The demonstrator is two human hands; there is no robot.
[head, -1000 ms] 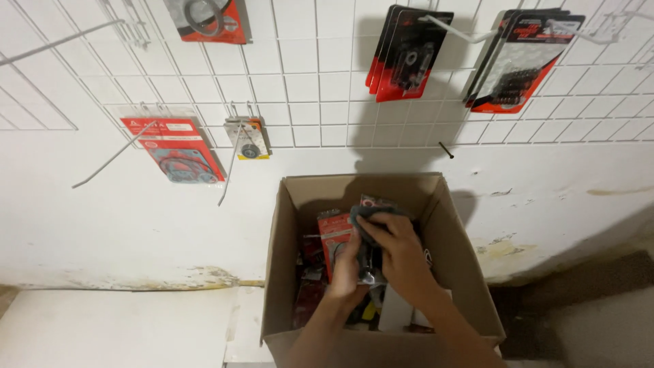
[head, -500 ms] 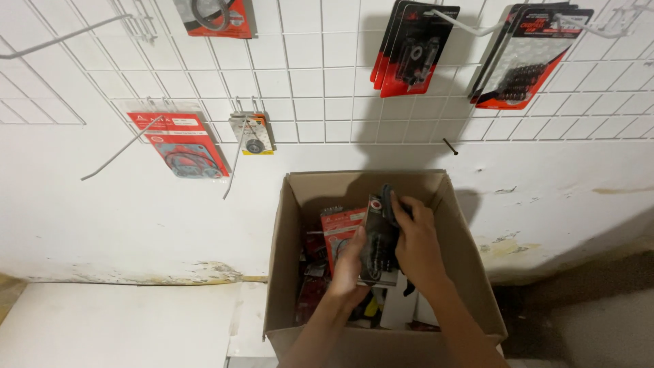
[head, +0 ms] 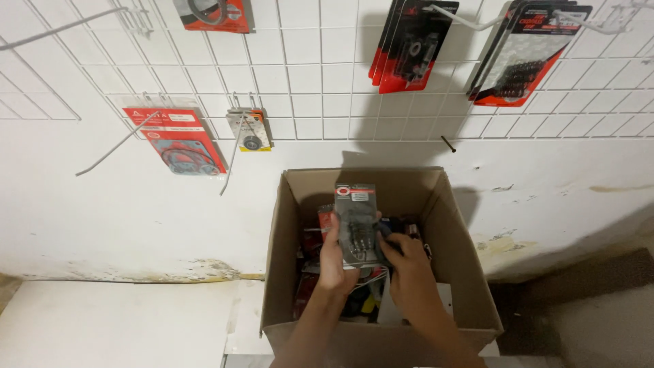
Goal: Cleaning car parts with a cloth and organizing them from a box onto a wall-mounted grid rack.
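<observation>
Left hand now grips a clear blister pack, which we have raised upright above the cardboard box; right hand closes on its lower edge. We judge one pack singled out.

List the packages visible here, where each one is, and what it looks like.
Grey blister pack: held upright over the cardboard box by the left hand; right hand beside it.
Red flat pack with ring gaskets: wall grid, left.
Small yellow-edged card: hook, centre-left.
Red-black packs: upper centre.
Red-black packs with dark parts: upper right.
Red pack: top edge.
</observation>
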